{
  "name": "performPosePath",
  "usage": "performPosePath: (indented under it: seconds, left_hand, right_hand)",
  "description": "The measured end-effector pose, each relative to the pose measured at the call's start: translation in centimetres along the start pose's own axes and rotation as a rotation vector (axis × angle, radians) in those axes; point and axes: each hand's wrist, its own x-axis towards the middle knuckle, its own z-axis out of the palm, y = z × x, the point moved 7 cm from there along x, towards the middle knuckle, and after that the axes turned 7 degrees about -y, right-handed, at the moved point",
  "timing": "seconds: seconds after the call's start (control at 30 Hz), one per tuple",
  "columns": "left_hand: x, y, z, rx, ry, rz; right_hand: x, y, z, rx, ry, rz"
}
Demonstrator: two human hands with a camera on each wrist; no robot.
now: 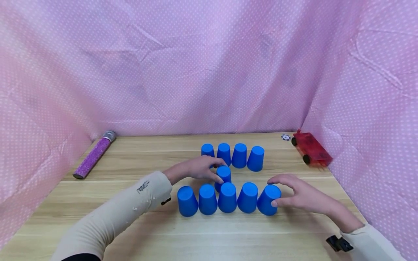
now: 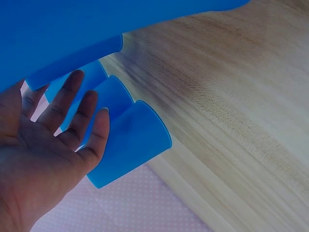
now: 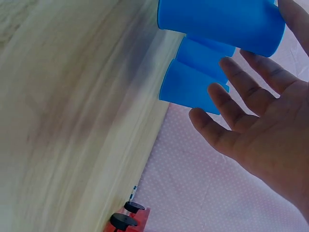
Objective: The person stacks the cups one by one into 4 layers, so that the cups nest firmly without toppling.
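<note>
Several blue plastic cups stand upside down in a front row [image 1: 207, 199] and a back row [image 1: 240, 156]. A single blue cup [image 1: 224, 173] stands between the rows. My left hand [image 1: 202, 167] holds that single cup, thumb on the near side and index finger at the far side. At the right end of the front row, my right hand [image 1: 300, 194] holds the last cup [image 1: 267, 201] between thumb and index finger. Its other fingers extend beside the cup [image 3: 219, 21] in the right wrist view. The left wrist view hides the left thumb behind a close blue cup [image 2: 96, 29].
A purple glittery microphone [image 1: 94, 156] lies at the left of the wooden table [image 1: 147, 232]. On the right are a red toy car [image 1: 311, 148] and a poker chip [image 1: 285, 137]. Pink dotted cloth [image 1: 196, 72] hangs behind and along both sides.
</note>
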Motion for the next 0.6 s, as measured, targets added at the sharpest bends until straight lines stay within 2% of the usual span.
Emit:
performPosePath:
  seconds: [0.33,0.6]
  left_hand:
    - [0.10,-0.24,0.16,-0.018,0.008,-0.003]
    - [0.16,-0.64,0.28,-0.046,0.014,0.000]
  right_hand:
    - [0.28,0.54,0.58,0.047,-0.010,0.024]
    - [0.32,0.53,0.46,0.032,0.000,0.043]
